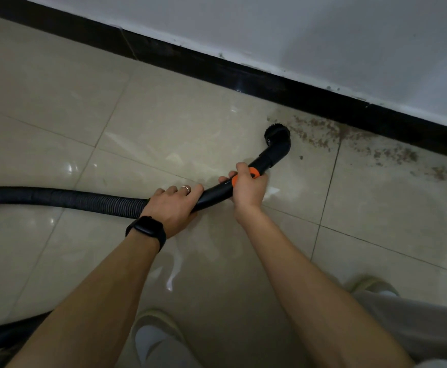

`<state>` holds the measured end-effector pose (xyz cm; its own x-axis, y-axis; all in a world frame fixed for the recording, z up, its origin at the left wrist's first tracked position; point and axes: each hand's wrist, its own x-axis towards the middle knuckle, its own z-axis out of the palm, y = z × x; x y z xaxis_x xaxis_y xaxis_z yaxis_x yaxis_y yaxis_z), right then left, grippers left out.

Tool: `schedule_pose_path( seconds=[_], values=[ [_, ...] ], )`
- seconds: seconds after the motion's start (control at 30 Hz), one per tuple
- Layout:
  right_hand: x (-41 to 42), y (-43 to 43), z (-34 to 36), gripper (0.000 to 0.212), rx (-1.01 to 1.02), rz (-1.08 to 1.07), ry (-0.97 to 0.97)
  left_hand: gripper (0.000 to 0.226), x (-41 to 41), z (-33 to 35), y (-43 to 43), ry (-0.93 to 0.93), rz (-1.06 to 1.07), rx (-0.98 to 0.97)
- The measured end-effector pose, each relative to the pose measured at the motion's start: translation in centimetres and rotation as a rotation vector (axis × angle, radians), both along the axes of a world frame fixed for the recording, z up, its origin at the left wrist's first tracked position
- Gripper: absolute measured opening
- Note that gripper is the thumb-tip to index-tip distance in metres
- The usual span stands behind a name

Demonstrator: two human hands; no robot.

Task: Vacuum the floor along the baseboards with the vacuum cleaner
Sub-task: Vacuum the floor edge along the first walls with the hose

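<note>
Debris (320, 134) lay along the black baseboard (217, 67), just beyond the round brush nozzle (277, 135), which sat low at the floor (164, 123) near that baseboard. The wand (217, 191) ran its long axis from the nozzle back, away from the baseboard, to the right grip (248, 188), clenched round the orange collar (254, 171). The left grip (173, 208), farther from the baseboard, clasped the wand where the ribbed hose (84, 201) began. No lettering was legible.
</note>
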<state>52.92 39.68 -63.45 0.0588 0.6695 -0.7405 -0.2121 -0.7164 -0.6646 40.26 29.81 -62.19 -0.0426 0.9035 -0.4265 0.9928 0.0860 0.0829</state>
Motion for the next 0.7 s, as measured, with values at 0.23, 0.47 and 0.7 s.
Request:
schedule_pose_path(
  seconds=[0.23, 0.47, 0.7],
  values=[
    [-1.3, 2.4, 0.3, 0.025, 0.002, 0.054, 0.037, 0.035, -0.7, 0.1, 1.2, -0.030, 0.088, 0.056],
    [-1.2, 5.5, 0.6, 0.015, 0.000, 0.050, 0.016, 0.037, -0.2, 0.3, 3.8, -0.035, 0.123, 0.130],
    [-1.6, 6.8, 0.3, 0.012, 0.021, 0.066, -0.003, 0.039, 0.1, 0.2, 4.6, -0.036, 0.171, 0.152]
  ],
)
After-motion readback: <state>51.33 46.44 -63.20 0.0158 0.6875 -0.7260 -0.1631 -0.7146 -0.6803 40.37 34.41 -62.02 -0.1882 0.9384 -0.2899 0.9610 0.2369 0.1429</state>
